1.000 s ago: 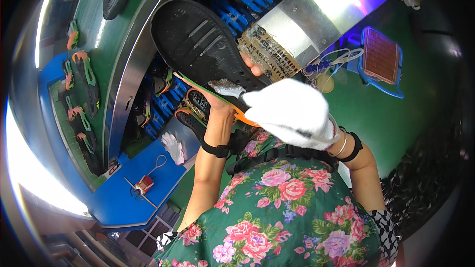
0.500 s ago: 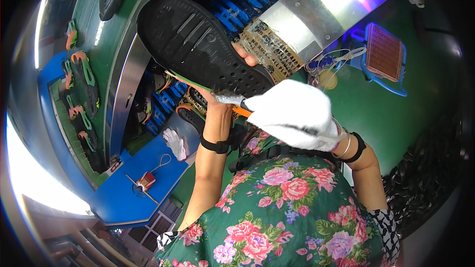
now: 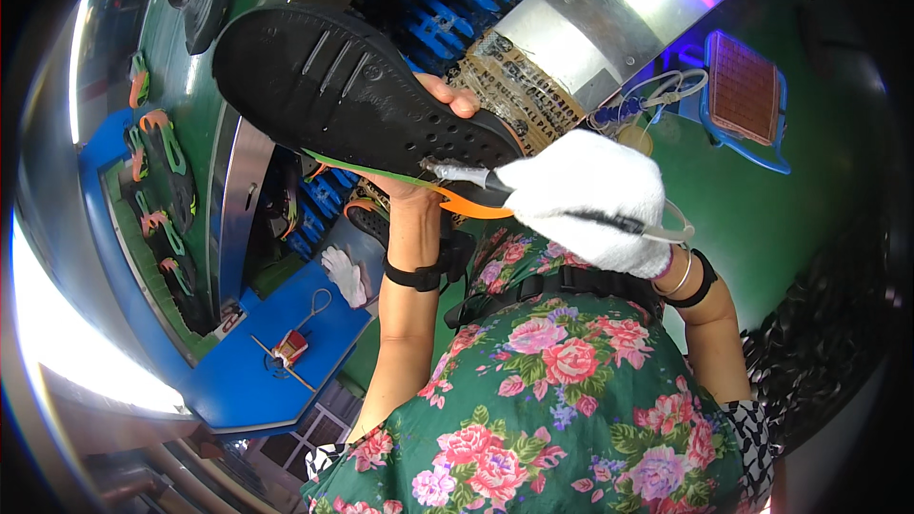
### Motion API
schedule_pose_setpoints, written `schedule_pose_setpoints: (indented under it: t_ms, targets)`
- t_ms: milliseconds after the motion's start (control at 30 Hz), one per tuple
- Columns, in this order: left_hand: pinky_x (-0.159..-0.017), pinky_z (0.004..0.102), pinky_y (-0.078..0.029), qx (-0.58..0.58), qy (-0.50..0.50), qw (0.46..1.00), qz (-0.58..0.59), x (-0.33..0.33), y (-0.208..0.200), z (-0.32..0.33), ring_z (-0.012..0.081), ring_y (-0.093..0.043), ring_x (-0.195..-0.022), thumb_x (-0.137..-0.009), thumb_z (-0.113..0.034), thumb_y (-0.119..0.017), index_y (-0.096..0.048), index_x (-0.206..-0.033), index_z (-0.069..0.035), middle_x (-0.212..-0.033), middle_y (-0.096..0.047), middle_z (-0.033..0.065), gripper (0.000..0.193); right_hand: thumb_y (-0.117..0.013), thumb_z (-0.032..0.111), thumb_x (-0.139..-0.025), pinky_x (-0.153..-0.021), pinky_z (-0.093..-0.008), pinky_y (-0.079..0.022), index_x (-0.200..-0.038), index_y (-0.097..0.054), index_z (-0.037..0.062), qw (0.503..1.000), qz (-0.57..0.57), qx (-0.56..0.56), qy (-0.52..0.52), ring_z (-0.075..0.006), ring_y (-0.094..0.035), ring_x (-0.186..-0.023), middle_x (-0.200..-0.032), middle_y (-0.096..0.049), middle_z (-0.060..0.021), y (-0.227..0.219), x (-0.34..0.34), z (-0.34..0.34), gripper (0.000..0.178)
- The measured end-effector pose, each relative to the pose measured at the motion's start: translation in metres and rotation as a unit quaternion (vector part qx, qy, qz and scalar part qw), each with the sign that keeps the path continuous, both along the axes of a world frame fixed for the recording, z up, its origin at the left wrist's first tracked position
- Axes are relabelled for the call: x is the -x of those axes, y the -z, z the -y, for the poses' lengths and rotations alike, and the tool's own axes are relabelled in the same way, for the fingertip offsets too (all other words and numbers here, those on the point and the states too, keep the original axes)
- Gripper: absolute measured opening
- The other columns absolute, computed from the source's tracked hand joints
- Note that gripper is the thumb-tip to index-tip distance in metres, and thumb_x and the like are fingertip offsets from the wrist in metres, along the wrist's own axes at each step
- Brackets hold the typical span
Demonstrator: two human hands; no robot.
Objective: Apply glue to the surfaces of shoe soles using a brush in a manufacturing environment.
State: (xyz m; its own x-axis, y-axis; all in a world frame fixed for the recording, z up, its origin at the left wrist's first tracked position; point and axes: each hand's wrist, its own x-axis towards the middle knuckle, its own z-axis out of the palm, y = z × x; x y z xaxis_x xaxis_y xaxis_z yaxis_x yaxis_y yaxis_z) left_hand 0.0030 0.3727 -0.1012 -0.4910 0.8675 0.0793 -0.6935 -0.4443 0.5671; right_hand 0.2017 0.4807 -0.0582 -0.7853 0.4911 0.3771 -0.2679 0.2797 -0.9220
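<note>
My left hand [image 3: 409, 190] is bare and closed around a black shoe sole [image 3: 314, 86], its fingertips showing over the far edge. Rows of small holes and several slots mark the sole's dished face, and its near side has a green and orange rim. In a white knit glove, my right hand [image 3: 590, 205] grips a brush [image 3: 465, 174] with a dark handle and a clear-wrapped neck. The brush's bristles touch the sole's near edge, beside the holes. A thin pale tube [image 3: 678, 225] loops at the glove's wrist side.
Shoes with orange and green trim [image 3: 167, 152] lie on a green conveyor [image 3: 257, 0] at left. A blue table [image 3: 238, 385] holds a red tool [image 3: 289, 348] and white gloves [image 3: 345, 276]. Metal guard [image 3: 562, 29] and taped cardboard [image 3: 514, 86] stand ahead; a blue-framed stool [image 3: 743, 95] stands right.
The sole has swung left and tilted flatter in my left hand. My right hand has lifted slightly and moved right, with the brush still at the sole's near edge.
</note>
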Motion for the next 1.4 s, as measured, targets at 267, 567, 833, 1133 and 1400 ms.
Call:
schedule_pose_setpoints:
  t_ms: [267, 567, 833, 1133, 1400]
  targets:
    - [-0.086, 0.0448, -0.048, 0.026, 0.022, 0.998, -0.056, 0.000, -0.003, -0.006, 0.0287, -0.064, -0.093, -0.086, -0.074, -0.062, -0.058, -0.114, 0.004, -0.104, -0.062, 0.0163, 0.083, -0.082, 0.001, -0.076, -0.074, -0.0351, -0.058, -0.096, -0.079, 0.0052, 0.998, -0.017, 0.063, -0.021, -0.0253, -0.073, -0.084, -0.099, -0.078, -0.0097, 0.007, -0.001, -0.003, 0.021]
    - [-0.086, 0.0455, -0.051, 0.055, 0.046, 0.997, -0.042, 0.003, 0.000, -0.015, 0.0281, -0.063, -0.092, -0.081, -0.086, -0.055, -0.057, -0.112, 0.006, -0.102, -0.062, 0.0158, 0.097, -0.082, -0.001, -0.072, -0.073, -0.0354, -0.057, -0.088, -0.077, 0.0028, 0.999, -0.008, 0.022, 0.034, -0.0264, -0.073, -0.082, -0.098, -0.078, -0.0147, 0.005, -0.005, -0.012, 0.018]
    - [-0.080, 0.0470, -0.056, 0.098, 0.044, 0.994, 0.029, 0.003, 0.007, -0.015, 0.0353, -0.066, -0.090, -0.063, -0.107, -0.018, -0.056, -0.121, 0.004, -0.100, -0.065, 0.0205, 0.130, -0.082, 0.002, -0.076, -0.073, -0.0349, -0.057, -0.099, -0.079, 0.0094, 0.993, -0.013, -0.108, 0.047, -0.0254, -0.073, -0.087, -0.103, -0.077, -0.0101, 0.005, -0.008, -0.003, 0.025]
    - [-0.078, 0.0476, -0.057, 0.087, 0.039, 0.995, 0.032, 0.002, 0.006, -0.028, 0.0354, -0.066, -0.084, -0.063, -0.107, -0.013, -0.053, -0.128, 0.002, -0.095, -0.067, 0.0219, 0.133, -0.080, 0.001, -0.078, -0.075, -0.0334, -0.058, -0.104, -0.079, 0.0093, 0.999, 0.025, -0.030, 0.027, -0.0245, -0.073, -0.085, -0.100, -0.077, -0.0085, 0.005, -0.011, -0.010, 0.027]
    - [-0.078, 0.0399, -0.046, 0.142, 0.068, 0.987, 0.041, 0.012, -0.001, -0.020, 0.0244, -0.051, -0.088, -0.074, -0.090, -0.058, -0.058, -0.118, -0.009, -0.099, -0.056, 0.0097, 0.092, -0.082, 0.000, -0.077, -0.071, -0.0356, -0.057, -0.090, -0.077, 0.0017, 0.997, -0.003, 0.046, 0.060, -0.0258, -0.073, -0.081, -0.093, -0.077, -0.0137, -0.001, -0.012, -0.020, 0.015]
